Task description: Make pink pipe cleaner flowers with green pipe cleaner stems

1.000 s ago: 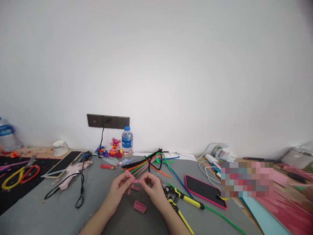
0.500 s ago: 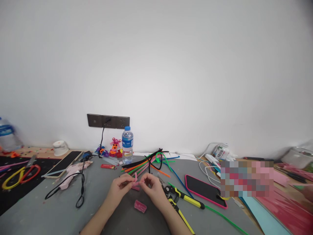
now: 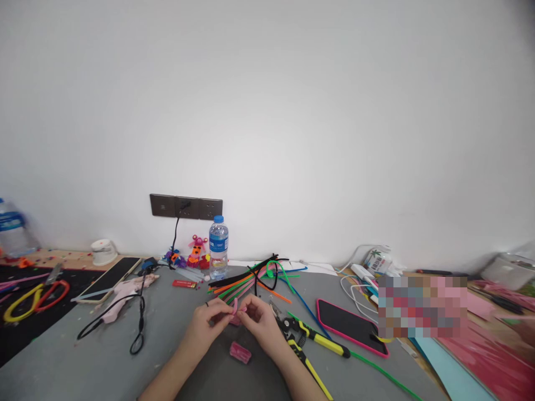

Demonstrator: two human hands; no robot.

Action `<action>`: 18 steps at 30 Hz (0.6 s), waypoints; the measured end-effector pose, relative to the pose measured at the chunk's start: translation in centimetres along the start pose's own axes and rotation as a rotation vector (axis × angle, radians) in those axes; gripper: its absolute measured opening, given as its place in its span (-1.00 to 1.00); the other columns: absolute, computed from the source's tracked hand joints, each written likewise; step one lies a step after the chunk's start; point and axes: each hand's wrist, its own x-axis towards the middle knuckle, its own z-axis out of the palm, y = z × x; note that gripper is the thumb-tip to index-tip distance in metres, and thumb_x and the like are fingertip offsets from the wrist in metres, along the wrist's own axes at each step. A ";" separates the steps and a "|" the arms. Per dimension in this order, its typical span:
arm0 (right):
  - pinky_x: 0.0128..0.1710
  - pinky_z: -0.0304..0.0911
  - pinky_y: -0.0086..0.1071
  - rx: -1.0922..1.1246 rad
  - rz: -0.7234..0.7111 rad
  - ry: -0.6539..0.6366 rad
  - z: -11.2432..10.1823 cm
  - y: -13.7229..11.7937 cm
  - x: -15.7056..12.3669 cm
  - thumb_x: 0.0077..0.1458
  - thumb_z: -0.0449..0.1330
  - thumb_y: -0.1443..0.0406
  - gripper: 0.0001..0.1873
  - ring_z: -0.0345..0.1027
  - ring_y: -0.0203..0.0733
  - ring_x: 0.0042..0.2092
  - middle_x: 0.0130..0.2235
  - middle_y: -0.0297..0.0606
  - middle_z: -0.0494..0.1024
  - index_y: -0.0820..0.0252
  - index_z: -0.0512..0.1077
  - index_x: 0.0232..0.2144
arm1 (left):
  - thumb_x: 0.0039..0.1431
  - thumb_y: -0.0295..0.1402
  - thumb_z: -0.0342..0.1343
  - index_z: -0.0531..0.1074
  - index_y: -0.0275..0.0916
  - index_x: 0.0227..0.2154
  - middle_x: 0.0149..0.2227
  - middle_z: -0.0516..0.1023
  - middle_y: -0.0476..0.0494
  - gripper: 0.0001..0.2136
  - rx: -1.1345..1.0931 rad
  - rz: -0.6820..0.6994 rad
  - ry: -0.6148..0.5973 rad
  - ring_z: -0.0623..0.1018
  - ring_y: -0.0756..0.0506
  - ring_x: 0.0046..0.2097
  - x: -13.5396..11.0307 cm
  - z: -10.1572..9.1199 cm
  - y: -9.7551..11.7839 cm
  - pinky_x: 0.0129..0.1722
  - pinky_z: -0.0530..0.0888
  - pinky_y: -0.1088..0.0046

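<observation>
Above the grey mat, both hands meet around a short pink pipe cleaner [image 3: 236, 306]. My left hand [image 3: 209, 322] pinches it between thumb and fingertips. My right hand [image 3: 259, 322] is closed on its other side, thumb against index finger. Part of the pipe cleaner is hidden by the fingers. Just below the hands lies a small pink block-shaped piece [image 3: 240, 352]; another pink bit is partly covered behind the fingertips. Beyond the hands, a fanned bundle of coloured pipe cleaners [image 3: 234, 285] rests on the mat.
Yellow-black wire pliers [image 3: 321, 340] lie right of my right hand, then a pink-cased phone [image 3: 351, 326]. A water bottle [image 3: 218, 248] stands behind. To the left are a pink glue gun [image 3: 119, 301] with a black cord, another phone [image 3: 109, 280] and scissors [image 3: 39, 301].
The pink pipe cleaner's upright end now curves over more between the fingertips. My hands have drawn slightly closer together; the things around them stay put.
</observation>
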 end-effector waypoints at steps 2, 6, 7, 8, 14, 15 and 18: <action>-0.41 0.15 -0.42 0.057 0.014 -0.009 0.1 -0.1 0.0 -0.01 0.28 0.04 -0.65 0.21 -0.31 -0.47 -0.51 -0.43 0.32 0.15 0.29 -0.47 | 0.03 -0.36 0.21 0.59 -0.23 -0.47 -0.48 0.56 -0.09 -0.91 -0.021 -0.047 0.007 0.51 -0.06 -0.45 0.0 0.1 -0.1 -0.46 0.41 0.54; -0.38 0.22 -0.38 0.106 0.050 -0.013 0.1 -0.5 0.0 -0.03 0.30 0.01 -0.63 0.29 -0.27 -0.47 -0.52 -0.40 0.39 0.14 0.30 -0.48 | 0.03 -0.30 0.22 0.55 -0.25 -0.45 -0.46 0.57 -0.09 -0.88 -0.164 -0.160 0.024 0.53 -0.10 -0.40 0.0 0.2 -0.4 -0.40 0.46 0.50; -0.37 0.23 -0.38 0.116 0.059 -0.013 0.1 -0.6 0.0 -0.04 0.31 0.02 -0.63 0.30 -0.27 -0.47 -0.52 -0.40 0.41 0.14 0.30 -0.49 | 0.03 -0.29 0.23 0.55 -0.26 -0.44 -0.46 0.57 -0.09 -0.87 -0.188 -0.172 0.022 0.53 -0.10 -0.39 0.0 0.2 -0.4 -0.39 0.47 0.49; -0.36 0.23 -0.38 0.126 0.068 -0.014 0.1 -0.6 0.0 -0.04 0.31 0.02 -0.63 0.31 -0.27 -0.47 -0.53 -0.40 0.42 0.15 0.30 -0.50 | 0.03 -0.29 0.23 0.55 -0.26 -0.44 -0.46 0.56 -0.09 -0.87 -0.197 -0.172 0.020 0.54 -0.11 -0.39 0.0 0.2 -0.4 -0.38 0.48 0.48; -0.35 0.24 -0.39 0.163 0.094 -0.004 0.0 -0.6 0.0 -0.08 0.35 0.07 -0.64 0.33 -0.28 -0.48 -0.55 -0.37 0.47 0.17 0.32 -0.54 | 0.03 -0.34 0.22 0.59 -0.23 -0.42 -0.43 0.56 -0.13 -0.90 -0.085 -0.039 0.028 0.54 -0.10 -0.37 0.0 0.1 -0.1 -0.43 0.48 0.51; -0.36 0.24 -0.39 0.171 0.097 0.002 0.0 -0.5 0.0 -0.09 0.35 0.07 -0.63 0.32 -0.28 -0.48 -0.55 -0.38 0.47 0.17 0.32 -0.55 | 0.03 -0.34 0.23 0.60 -0.22 -0.40 -0.43 0.56 -0.13 -0.90 -0.069 -0.015 0.031 0.54 -0.09 -0.38 0.0 0.1 -0.1 -0.44 0.48 0.52; -0.37 0.24 -0.38 0.183 0.110 0.012 0.0 -0.4 0.1 -0.11 0.36 0.06 -0.62 0.31 -0.28 -0.50 -0.57 -0.40 0.45 0.16 0.30 -0.56 | 0.05 -0.33 0.22 0.63 -0.18 -0.34 -0.41 0.57 -0.14 -0.86 -0.050 0.049 0.028 0.53 -0.07 -0.42 0.0 0.0 0.0 -0.46 0.48 0.52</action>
